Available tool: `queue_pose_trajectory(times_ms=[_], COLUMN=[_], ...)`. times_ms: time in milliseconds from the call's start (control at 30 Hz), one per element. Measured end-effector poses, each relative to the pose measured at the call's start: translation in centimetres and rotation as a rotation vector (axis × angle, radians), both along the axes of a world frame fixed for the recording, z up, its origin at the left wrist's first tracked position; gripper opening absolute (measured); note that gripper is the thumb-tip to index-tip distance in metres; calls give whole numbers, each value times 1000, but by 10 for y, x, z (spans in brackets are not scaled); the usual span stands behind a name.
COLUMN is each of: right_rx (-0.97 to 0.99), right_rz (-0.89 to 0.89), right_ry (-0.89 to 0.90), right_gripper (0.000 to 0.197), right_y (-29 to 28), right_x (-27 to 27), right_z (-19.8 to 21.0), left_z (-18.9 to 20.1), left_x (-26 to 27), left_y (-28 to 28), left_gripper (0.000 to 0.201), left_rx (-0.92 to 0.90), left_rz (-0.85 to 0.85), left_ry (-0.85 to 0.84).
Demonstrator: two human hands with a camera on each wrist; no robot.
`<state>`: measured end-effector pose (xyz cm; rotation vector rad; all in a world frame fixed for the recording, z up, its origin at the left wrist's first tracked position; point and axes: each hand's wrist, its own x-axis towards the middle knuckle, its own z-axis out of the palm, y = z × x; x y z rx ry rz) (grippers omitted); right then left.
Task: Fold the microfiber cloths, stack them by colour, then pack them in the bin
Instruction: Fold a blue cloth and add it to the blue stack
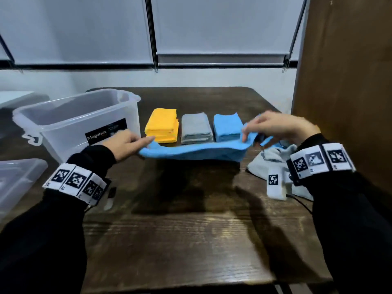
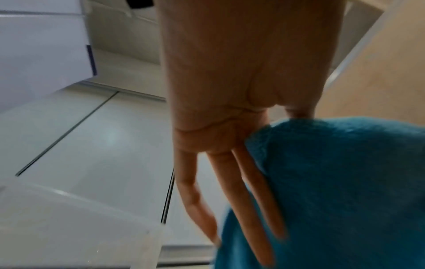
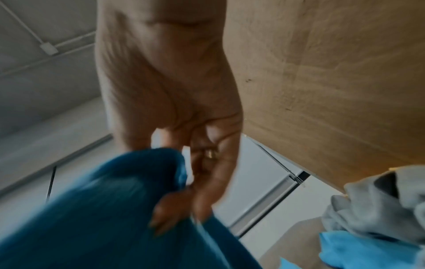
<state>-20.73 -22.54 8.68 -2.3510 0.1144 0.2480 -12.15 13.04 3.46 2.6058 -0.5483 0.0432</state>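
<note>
A blue cloth (image 1: 195, 152) hangs stretched between my two hands just above the table. My left hand (image 1: 129, 143) pinches its left end; in the left wrist view several fingers (image 2: 248, 191) lie straight against the blue cloth (image 2: 345, 191). My right hand (image 1: 273, 126) pinches the right end, and its fingertips (image 3: 170, 214) grip the blue cloth (image 3: 103, 218). Behind the held cloth stand three folded stacks: orange (image 1: 162, 126), grey (image 1: 196, 128), blue (image 1: 227, 127). The clear plastic bin (image 1: 78, 122) stands at the left, nothing visible inside.
A loose heap of grey cloths (image 1: 273, 164) with a bit of blue lies at the right, under my right wrist. A clear lid (image 1: 17, 179) lies at the left edge. A wooden panel (image 1: 343, 71) rises at the right. The dark table (image 1: 191, 240) extends toward me.
</note>
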Motion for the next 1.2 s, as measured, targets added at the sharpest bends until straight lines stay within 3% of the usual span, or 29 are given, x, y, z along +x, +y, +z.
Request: queue_pose_trajectory(times_ms=[100,200,300,400,500,633,733,800,867,967,1033,1200], right_rx=[-271,-412,-376,-364,-406,-374,-495,-551,-559,-532,-457,-385], right_rz=[139,89,38,-27,32,62,33,-35,-133,-292,-332,-407], right_ry=[439,523,500,291,179,226,308,309,213,84,106,115], right_gripper=[28,58,65,50,44,47,49,53,44,28,19,17], right_y=[11,14,13,17,26,38,33,26,18,6,-2,-7], right_x=[-6,7,27,45,62,81,93,103,115,126,134,137], right_z=[-21,-41,-55,-72,-89,-111,-121,-121,-120,-123,-132,-144], left_z=[-20,-28,-24,-24,-34,-64,-73,-67,-63,-65,-75,-87], left_x=[-8,-18,-14,0,13,22,25,32,43,68,88,114], left_y=[-7,-15,-20,-32,-51,-65,-60,-56,-50,-40,-35,-35], left_gripper=[69,63,75,62,58,90,87,72,56,50,53,71], left_rx=[352,556,597,543,486,673,840,754,628,454,305,-20], left_rz=[-81,-138,-117,-97,-102,-158,-165,-175,-133,69,232,495], left_ry=[359,598,495,296,213,435,485,532,526,298,215,399])
